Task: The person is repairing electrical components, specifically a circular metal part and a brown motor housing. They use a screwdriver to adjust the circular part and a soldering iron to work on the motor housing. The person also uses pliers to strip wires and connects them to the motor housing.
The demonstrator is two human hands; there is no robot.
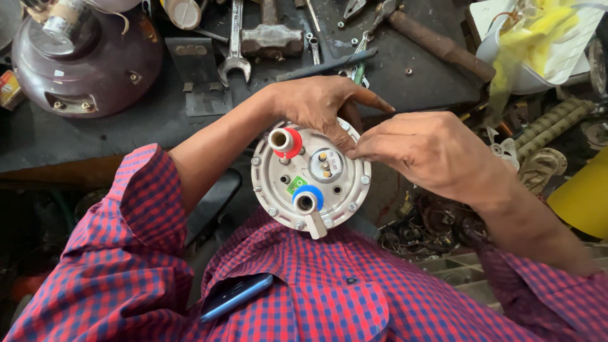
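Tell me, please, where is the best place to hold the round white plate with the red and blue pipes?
Probably by its outer rim. The round plate faces up, and pipes and terminals crowd its middle. The left hand grips the far edge; the right hand comes from the right side.

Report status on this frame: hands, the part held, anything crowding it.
Left hand grips round flange plate at top rim. Right hand pinches its right edge. Spanner and hammer on bench behind, clear of plate.

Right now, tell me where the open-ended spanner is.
In the head view, the spanner lies on the dark bench at top centre, left of the hammer head, above the left hand.
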